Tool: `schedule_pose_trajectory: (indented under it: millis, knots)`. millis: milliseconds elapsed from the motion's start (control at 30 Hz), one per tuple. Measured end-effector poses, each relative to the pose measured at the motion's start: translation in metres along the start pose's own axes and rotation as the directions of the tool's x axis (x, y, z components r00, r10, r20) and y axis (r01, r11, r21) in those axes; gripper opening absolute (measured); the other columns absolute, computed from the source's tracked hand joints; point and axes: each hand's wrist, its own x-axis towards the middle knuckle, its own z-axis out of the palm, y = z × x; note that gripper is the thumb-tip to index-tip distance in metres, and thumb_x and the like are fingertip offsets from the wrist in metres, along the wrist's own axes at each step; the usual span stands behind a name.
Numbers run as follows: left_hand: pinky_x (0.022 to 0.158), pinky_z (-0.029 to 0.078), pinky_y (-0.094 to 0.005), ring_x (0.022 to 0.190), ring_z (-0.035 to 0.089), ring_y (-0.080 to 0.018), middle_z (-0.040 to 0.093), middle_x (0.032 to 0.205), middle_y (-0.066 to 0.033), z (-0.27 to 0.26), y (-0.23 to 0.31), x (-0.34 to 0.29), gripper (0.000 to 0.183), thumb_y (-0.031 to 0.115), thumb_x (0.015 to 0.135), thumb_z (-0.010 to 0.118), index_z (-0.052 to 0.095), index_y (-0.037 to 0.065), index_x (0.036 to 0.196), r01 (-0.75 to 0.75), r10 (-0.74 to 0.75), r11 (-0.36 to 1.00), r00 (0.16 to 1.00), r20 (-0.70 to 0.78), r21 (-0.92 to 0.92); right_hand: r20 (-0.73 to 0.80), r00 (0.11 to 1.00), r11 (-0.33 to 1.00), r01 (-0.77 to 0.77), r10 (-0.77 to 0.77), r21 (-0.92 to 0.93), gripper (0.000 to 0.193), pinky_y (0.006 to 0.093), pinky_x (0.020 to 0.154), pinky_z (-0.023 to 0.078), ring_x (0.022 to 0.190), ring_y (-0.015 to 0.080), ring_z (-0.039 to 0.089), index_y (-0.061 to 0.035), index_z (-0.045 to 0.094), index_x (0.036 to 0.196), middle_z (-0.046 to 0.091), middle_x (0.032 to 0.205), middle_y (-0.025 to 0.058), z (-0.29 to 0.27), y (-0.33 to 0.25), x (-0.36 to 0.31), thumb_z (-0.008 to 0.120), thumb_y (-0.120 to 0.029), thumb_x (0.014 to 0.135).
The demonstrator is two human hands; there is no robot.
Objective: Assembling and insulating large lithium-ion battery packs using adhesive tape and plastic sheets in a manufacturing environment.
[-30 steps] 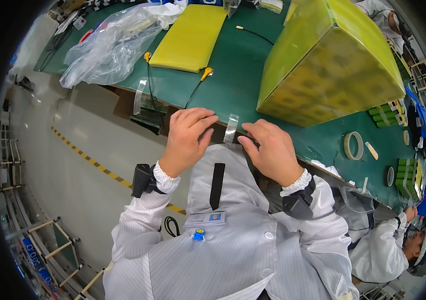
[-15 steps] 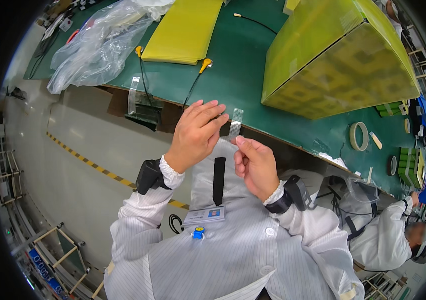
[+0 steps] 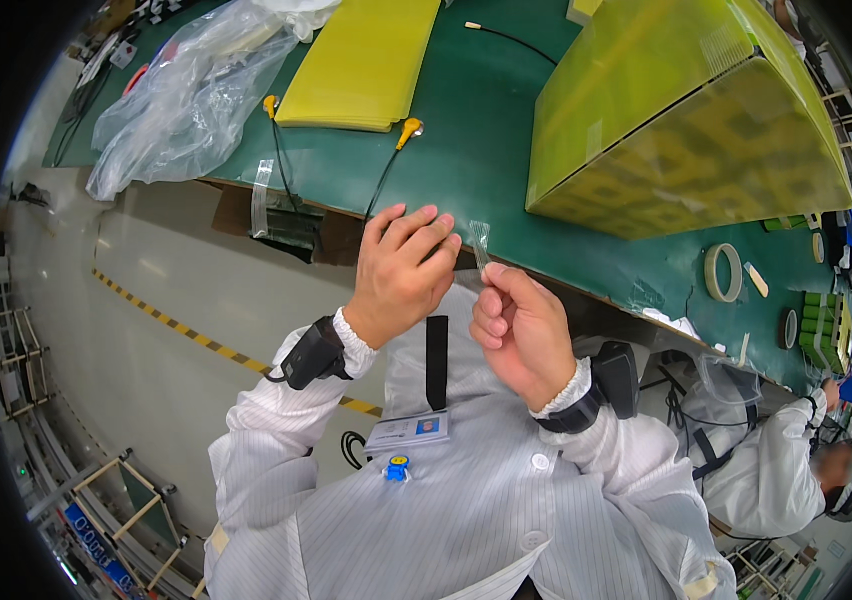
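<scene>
My right hand (image 3: 526,328) pinches the lower end of a short strip of clear tape (image 3: 480,238) between thumb and forefinger. The strip's upper part lies at the front edge of the green-topped table (image 3: 466,165) and looks creased. Just to the left, my left hand (image 3: 402,275) is held palm down at the same edge, fingers stretched out and holding nothing. Beyond it lie two black cables with yellow snap ends (image 3: 411,128) (image 3: 271,104). Another clear tape strip (image 3: 261,198) hangs off the edge farther left.
A large yellow-green wrapped box (image 3: 676,130) stands at the right. Yellow sheets (image 3: 361,65) and a clear plastic bag (image 3: 196,90) lie at the back left. A tape roll (image 3: 722,273) and green cell packs (image 3: 821,330) sit farther right. Another person (image 3: 766,480) works there.
My right hand has shifted slightly right with the tape end, and the strip has gone from flat to narrow and creased. My left hand has moved slightly right and stays open.
</scene>
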Motion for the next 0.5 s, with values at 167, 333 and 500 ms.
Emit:
schedule_pose_trajectory:
  millis: [167, 333, 500]
  knots:
    - [0.104, 0.042, -0.0493, 0.115, 0.061, -0.0262, 0.068, 0.116, -0.0054, 0.001, 0.0, 0.001, 0.033, 0.005, 0.068, 0.074, 0.072, 0.008, 0.101, -0.021, 0.021, 1.0, 1.0, 0.015, 0.013, 0.001, 1.0, 0.998, -0.027, 0.027, 0.065, 0.012, 0.0258, 0.046, 0.037, 0.051, 0.0094, 0.047, -0.005, 0.058, 0.093, 0.056, 0.065, 0.0012, 0.001, -0.005, -0.003, 0.058, -0.015, 0.099]
    - [0.104, 0.041, -0.0491, 0.116, 0.06, -0.026, 0.068, 0.115, -0.0057, 0.001, -0.005, 0.008, 0.027, 0.007, 0.073, 0.073, 0.071, 0.008, 0.099, -0.03, 0.029, 0.999, 0.999, 0.035, 0.026, 0.048, 0.998, 0.999, -0.031, 0.029, 0.024, 0.013, 0.0253, 0.045, 0.035, 0.048, 0.0101, 0.044, -0.0053, 0.057, 0.093, 0.054, 0.063, 0.0025, 0.022, -0.018, -0.029, 0.057, -0.016, 0.1]
    - [0.107, 0.039, -0.0512, 0.12, 0.06, -0.0305, 0.068, 0.119, -0.0085, 0.0, -0.007, 0.01, 0.031, 0.004, 0.074, 0.07, 0.071, 0.007, 0.104, 0.024, -0.017, 0.996, 0.996, 0.082, -0.085, 0.328, 0.944, 0.917, 0.166, -0.04, -0.363, 0.011, 0.0255, 0.049, 0.043, 0.052, 0.0111, 0.053, -0.0033, 0.059, 0.094, 0.065, 0.07, 0.0095, 0.021, -0.04, -0.056, 0.061, -0.012, 0.099]
